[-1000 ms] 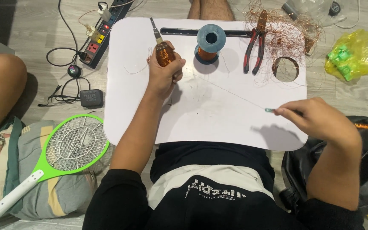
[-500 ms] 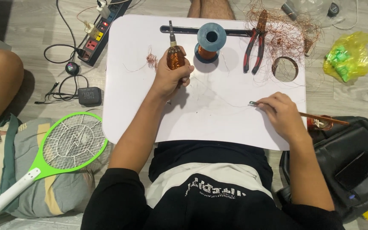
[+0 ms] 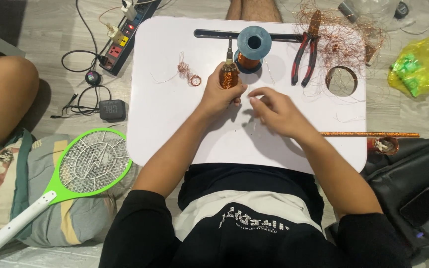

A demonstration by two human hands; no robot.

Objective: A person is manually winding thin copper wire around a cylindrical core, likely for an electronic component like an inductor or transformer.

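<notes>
- Head view: right hand (image 3: 280, 113) on the white lap table (image 3: 175, 124), fingertips pinched, seemingly on fine wire too thin to confirm.
- Left hand (image 3: 219, 97) just beside it, wrapped around a copper-wound coil on a metal shaft (image 3: 228, 74).
- Better kept taut, turns tight.
- Blue plastic spool (image 3: 253, 44) touches behind the coil; red-handled pliers (image 3: 305, 57) right of the spool.

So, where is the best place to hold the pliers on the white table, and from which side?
Probably by the two red handles of the pliers. They point toward the person and lie slightly apart on the white table, so the fingers can close around both from the near side. The head lies in tangled copper wire.
</notes>
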